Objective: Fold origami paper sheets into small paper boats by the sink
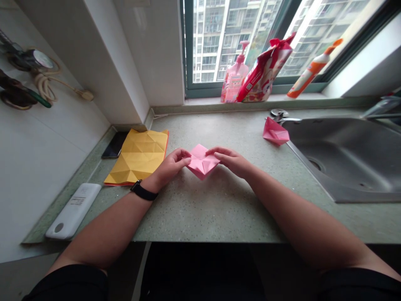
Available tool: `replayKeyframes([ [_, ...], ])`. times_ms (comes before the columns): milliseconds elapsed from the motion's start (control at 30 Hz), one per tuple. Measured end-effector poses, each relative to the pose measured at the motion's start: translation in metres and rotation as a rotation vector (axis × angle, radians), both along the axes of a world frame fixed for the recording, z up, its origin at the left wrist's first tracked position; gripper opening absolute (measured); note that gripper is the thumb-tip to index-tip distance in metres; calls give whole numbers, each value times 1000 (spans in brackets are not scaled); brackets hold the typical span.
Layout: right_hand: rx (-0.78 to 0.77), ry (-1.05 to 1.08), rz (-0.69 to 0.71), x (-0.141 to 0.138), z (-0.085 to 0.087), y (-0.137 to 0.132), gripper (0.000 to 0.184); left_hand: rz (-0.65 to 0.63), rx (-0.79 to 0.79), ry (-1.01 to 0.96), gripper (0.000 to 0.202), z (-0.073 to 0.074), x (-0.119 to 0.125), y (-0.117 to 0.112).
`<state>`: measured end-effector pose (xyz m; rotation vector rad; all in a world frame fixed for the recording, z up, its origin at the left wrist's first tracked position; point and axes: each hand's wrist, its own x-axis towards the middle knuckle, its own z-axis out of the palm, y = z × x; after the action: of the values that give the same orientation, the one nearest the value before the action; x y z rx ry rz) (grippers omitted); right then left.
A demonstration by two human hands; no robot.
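soft daylight from the window, edges seemingly warped.

Hands on the counter: two, one left hand and one right hand. Watches: one watch, on the left wrist. Folded paper: three pieces in all, being one pink sheet between the hands, one pink piece beside the sink, and one yellow sheet. Phones: one phone. Power banks: one power bank. Sinks: one sink. Counters: one counter. Items at the window: three, being one pump bottle, one bag and one orange-capped bottle. Cord coils on the wall: one coil.
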<state>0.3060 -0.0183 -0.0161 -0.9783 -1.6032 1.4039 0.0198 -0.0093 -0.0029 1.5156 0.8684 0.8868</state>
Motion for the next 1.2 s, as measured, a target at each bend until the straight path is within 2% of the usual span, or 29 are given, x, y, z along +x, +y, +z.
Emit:
replayKeyframes([
  [67, 33, -41, -30, -3, -3, 0, 39, 13, 73, 71, 27, -4, 1, 2],
  [200, 9, -25, -88, -6, -10, 1, 57, 47, 163, 169, 23, -11, 2, 4],
  [300, -24, -25, -130, -7, -15, 2, 57, 74, 267, 328, 18, -13, 2, 4],
  [367, -12, -72, -138, -7, -18, 3, 53, 93, 391, 466, 16, -13, 2, 2],
  [433, 78, -202, -152, -8, -19, 1, 48, 105, 522, 598, 16, -14, 3, -1],
  [500, 247, -387, -183, -11, -19, -2, 47, 93, 617, 698, 18, -15, 4, -3],
  [600, 521, -623, -240, -14, -17, -8, 44, 49, 713, 759, 18, -17, 4, -3],
  [667, 650, -717, -269, -16, -14, -11, 35, 16, 770, 759, 16, -18, 5, -2],
  [800, 755, -767, -201, -17, -9, -14, 15, -74, 803, 749, 19, -17, 8, -1],
  [967, 737, -817, -57, -21, -9, -14, 15, -63, 758, 751, 27, -11, 12, -4],
  [1100, 713, -898, -28, -21, -11, -14, 9, -41, 754, 766, 29, -8, 13, -7],
  [1200, 704, -925, -34, -21, -13, -13, 10, -37, 789, 793, 21, -9, 13, -9],
])
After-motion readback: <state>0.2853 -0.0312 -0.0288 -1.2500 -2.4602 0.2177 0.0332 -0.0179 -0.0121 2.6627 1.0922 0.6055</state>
